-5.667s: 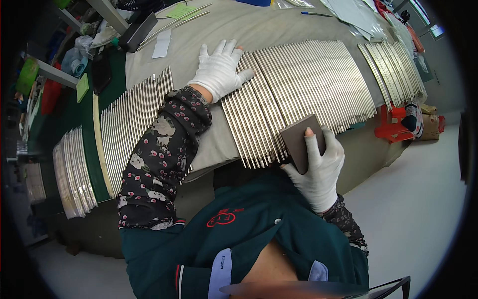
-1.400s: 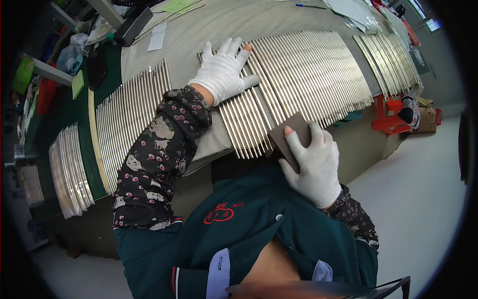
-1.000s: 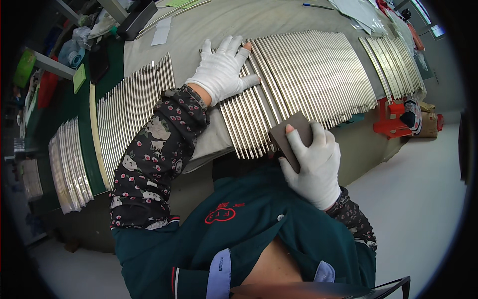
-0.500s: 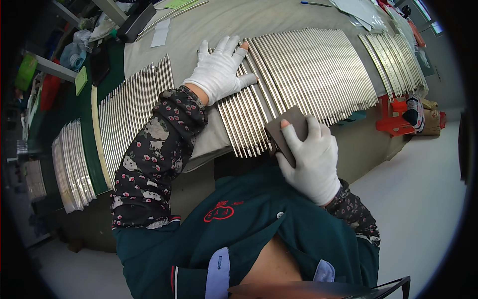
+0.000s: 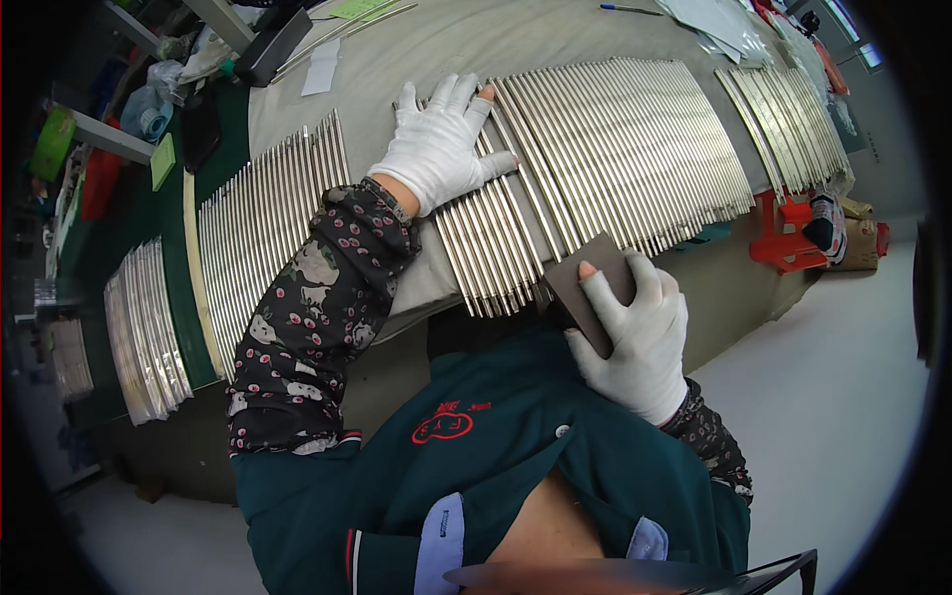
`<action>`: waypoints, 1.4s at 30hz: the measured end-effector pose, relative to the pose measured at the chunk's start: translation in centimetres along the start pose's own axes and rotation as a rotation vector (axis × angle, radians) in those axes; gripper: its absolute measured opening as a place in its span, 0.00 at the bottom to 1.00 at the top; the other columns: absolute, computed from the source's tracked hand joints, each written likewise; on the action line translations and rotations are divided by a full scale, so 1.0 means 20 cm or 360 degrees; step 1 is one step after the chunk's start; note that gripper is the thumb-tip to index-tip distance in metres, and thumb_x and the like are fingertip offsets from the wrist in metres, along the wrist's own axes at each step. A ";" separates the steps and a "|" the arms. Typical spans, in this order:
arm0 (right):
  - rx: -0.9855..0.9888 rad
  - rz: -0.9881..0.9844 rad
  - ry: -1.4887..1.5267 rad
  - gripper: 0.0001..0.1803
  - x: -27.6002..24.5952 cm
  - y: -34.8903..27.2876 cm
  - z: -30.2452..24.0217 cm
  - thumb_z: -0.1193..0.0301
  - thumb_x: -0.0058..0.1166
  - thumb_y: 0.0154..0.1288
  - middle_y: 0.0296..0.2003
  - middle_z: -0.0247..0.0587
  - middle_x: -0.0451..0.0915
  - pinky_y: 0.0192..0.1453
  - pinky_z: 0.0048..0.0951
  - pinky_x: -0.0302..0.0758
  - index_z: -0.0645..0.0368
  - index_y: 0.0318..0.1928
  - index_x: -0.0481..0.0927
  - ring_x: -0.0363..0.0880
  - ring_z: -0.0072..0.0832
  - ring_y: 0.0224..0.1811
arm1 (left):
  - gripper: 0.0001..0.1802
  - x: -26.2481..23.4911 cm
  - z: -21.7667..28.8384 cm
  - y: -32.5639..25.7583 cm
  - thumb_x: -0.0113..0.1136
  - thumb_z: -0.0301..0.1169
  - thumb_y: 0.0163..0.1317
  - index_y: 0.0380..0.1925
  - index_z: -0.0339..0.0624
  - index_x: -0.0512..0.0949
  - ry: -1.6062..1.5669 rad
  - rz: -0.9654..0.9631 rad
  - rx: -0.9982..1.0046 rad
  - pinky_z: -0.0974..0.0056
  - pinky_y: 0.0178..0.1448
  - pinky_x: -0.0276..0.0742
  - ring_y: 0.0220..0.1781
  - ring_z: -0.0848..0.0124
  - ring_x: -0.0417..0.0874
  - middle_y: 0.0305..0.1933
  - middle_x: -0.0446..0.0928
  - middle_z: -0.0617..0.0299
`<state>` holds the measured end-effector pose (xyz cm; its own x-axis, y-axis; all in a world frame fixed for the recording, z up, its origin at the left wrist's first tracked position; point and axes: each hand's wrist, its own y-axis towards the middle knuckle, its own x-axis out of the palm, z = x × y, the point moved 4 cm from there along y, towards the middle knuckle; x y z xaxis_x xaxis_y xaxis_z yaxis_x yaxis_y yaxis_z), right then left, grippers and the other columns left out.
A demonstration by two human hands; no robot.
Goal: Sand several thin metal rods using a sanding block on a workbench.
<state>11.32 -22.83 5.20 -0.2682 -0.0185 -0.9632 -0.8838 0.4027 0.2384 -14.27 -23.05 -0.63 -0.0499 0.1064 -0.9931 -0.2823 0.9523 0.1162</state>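
In a white glove with bare fingertips, my left hand [image 5: 436, 144] lies flat, fingers spread, across the upper part of a small group of shiny metal rods [image 5: 484, 248]. My right hand [image 5: 640, 342], gloved alike, grips a flat grey-brown block [image 5: 595, 288] that looks like a sanding sponge. The block is at the near ends of the rods, by the table's front edge. Right of my left hand lies a wide row of rods [image 5: 625, 139], side by side. Another row of rods [image 5: 268, 218] lies left, partly behind my left sleeve.
Plastic-wrapped rods [image 5: 147, 327] lie at the far left, and one more bunch of rods [image 5: 783, 129] at the right. A pen [image 5: 631, 10] and a white paper slip [image 5: 320, 66] are at the back. A red stool [image 5: 783, 233] stands beyond the right edge.
My right hand has drawn the block slightly down and to the right, toward me. My left hand has stayed almost in place on the rods.
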 end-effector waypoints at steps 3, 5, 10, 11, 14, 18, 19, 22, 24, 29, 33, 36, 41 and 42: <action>-0.0030 -0.0006 -0.0002 0.37 0.01 0.02 -0.01 0.61 0.68 0.40 0.51 0.55 0.67 0.42 0.39 0.68 0.47 0.56 0.74 0.70 0.44 0.46 | 0.47 0.00 0.00 0.00 0.44 0.65 0.59 0.67 0.38 0.59 0.0002 -0.0032 -0.0012 0.37 0.72 0.41 0.75 0.56 0.51 0.72 0.54 0.49; -0.0059 0.0013 -0.0118 0.36 0.03 0.07 -0.04 0.61 0.67 0.41 0.49 0.54 0.68 0.39 0.38 0.69 0.49 0.56 0.74 0.72 0.43 0.43 | 0.47 -0.01 0.00 0.01 0.44 0.65 0.60 0.68 0.39 0.58 0.0008 -0.0059 -0.0028 0.37 0.73 0.40 0.76 0.59 0.50 0.73 0.54 0.52; -0.0070 -0.0035 -0.0179 0.34 0.07 0.20 -0.06 0.61 0.66 0.43 0.46 0.56 0.68 0.35 0.37 0.70 0.52 0.55 0.75 0.72 0.43 0.40 | 0.47 0.00 -0.01 -0.01 0.46 0.65 0.59 0.66 0.38 0.60 0.0014 0.0046 0.0005 0.37 0.72 0.44 0.74 0.53 0.55 0.71 0.56 0.48; -0.0112 -0.0080 -0.0124 0.34 0.06 0.15 -0.06 0.61 0.66 0.43 0.46 0.56 0.68 0.35 0.37 0.71 0.52 0.55 0.75 0.72 0.43 0.40 | 0.47 0.00 -0.02 -0.02 0.46 0.65 0.59 0.66 0.38 0.60 0.0015 0.0048 -0.0011 0.37 0.72 0.44 0.74 0.53 0.55 0.71 0.56 0.48; -0.0158 -0.0058 -0.0161 0.32 0.03 0.11 -0.04 0.61 0.65 0.44 0.45 0.56 0.69 0.34 0.37 0.70 0.53 0.54 0.76 0.72 0.43 0.39 | 0.48 0.01 0.00 0.00 0.45 0.66 0.58 0.66 0.37 0.60 0.0009 0.0030 0.0015 0.38 0.72 0.44 0.75 0.54 0.53 0.72 0.55 0.48; -0.0115 0.0019 -0.0196 0.31 0.08 0.25 -0.07 0.61 0.63 0.46 0.41 0.53 0.68 0.32 0.37 0.69 0.53 0.54 0.76 0.71 0.40 0.36 | 0.48 0.00 -0.01 0.00 0.45 0.66 0.58 0.66 0.37 0.60 0.0009 0.0006 0.0002 0.38 0.72 0.44 0.75 0.54 0.53 0.72 0.55 0.48; -0.0111 -0.0016 -0.0155 0.31 0.07 0.21 -0.08 0.61 0.63 0.46 0.42 0.53 0.69 0.32 0.37 0.70 0.53 0.54 0.76 0.71 0.40 0.37 | 0.48 0.00 -0.02 -0.01 0.45 0.66 0.58 0.66 0.37 0.60 0.0013 0.0009 -0.0009 0.38 0.72 0.44 0.75 0.54 0.53 0.72 0.55 0.48; -0.0204 -0.0041 -0.0213 0.31 0.00 0.05 -0.06 0.61 0.63 0.47 0.43 0.55 0.69 0.34 0.36 0.71 0.53 0.55 0.76 0.72 0.40 0.39 | 0.48 0.00 0.00 -0.01 0.45 0.66 0.58 0.67 0.38 0.59 -0.0006 0.0005 -0.0009 0.38 0.72 0.43 0.75 0.54 0.52 0.72 0.55 0.48; -0.0153 -0.0034 -0.0190 0.31 0.04 0.15 -0.05 0.62 0.63 0.46 0.44 0.55 0.69 0.34 0.37 0.71 0.53 0.54 0.76 0.72 0.41 0.39 | 0.48 -0.01 0.01 0.01 0.45 0.66 0.59 0.67 0.38 0.59 -0.0002 -0.0029 -0.0014 0.38 0.72 0.43 0.75 0.54 0.52 0.72 0.55 0.48; -0.0158 -0.0098 -0.0103 0.32 0.01 0.13 -0.03 0.62 0.65 0.44 0.45 0.54 0.70 0.36 0.38 0.71 0.52 0.54 0.76 0.73 0.43 0.40 | 0.48 0.00 0.01 0.01 0.45 0.66 0.59 0.67 0.38 0.58 0.0029 -0.0061 -0.0023 0.38 0.72 0.43 0.75 0.54 0.52 0.72 0.54 0.48; 0.0041 0.0049 -0.0052 0.34 -0.11 -0.04 0.11 0.65 0.67 0.39 0.53 0.54 0.66 0.51 0.43 0.67 0.48 0.54 0.75 0.68 0.47 0.51 | 0.47 0.00 0.02 0.03 0.43 0.66 0.60 0.68 0.40 0.57 0.0019 -0.0084 -0.0040 0.38 0.73 0.40 0.76 0.57 0.49 0.73 0.53 0.50; 0.0117 0.0076 -0.0072 0.36 -0.10 -0.09 0.15 0.66 0.67 0.38 0.55 0.53 0.65 0.54 0.42 0.66 0.47 0.55 0.75 0.66 0.46 0.53 | 0.47 -0.01 0.06 0.05 0.43 0.65 0.60 0.68 0.40 0.57 0.0043 -0.0070 -0.0032 0.39 0.73 0.42 0.76 0.55 0.50 0.73 0.53 0.48; 0.0154 0.0013 -0.0041 0.37 -0.09 -0.13 0.13 0.66 0.68 0.37 0.55 0.53 0.66 0.51 0.40 0.66 0.47 0.55 0.75 0.66 0.44 0.53 | 0.46 0.02 0.12 0.12 0.42 0.65 0.61 0.69 0.43 0.56 0.0015 -0.0024 -0.0021 0.39 0.73 0.42 0.76 0.55 0.50 0.74 0.51 0.49; 0.0150 -0.0001 -0.0043 0.37 -0.09 -0.14 0.13 0.65 0.68 0.37 0.55 0.53 0.66 0.49 0.39 0.66 0.46 0.55 0.75 0.67 0.43 0.52 | 0.45 0.02 0.13 0.13 0.41 0.65 0.61 0.69 0.44 0.56 0.0018 -0.0022 -0.0012 0.39 0.73 0.42 0.76 0.55 0.50 0.74 0.51 0.49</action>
<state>15.29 -21.47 5.86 -0.2561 0.0053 -0.9666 -0.8436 0.4870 0.2262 -12.51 -19.75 -0.74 -0.0570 0.0902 -0.9943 -0.2900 0.9515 0.1029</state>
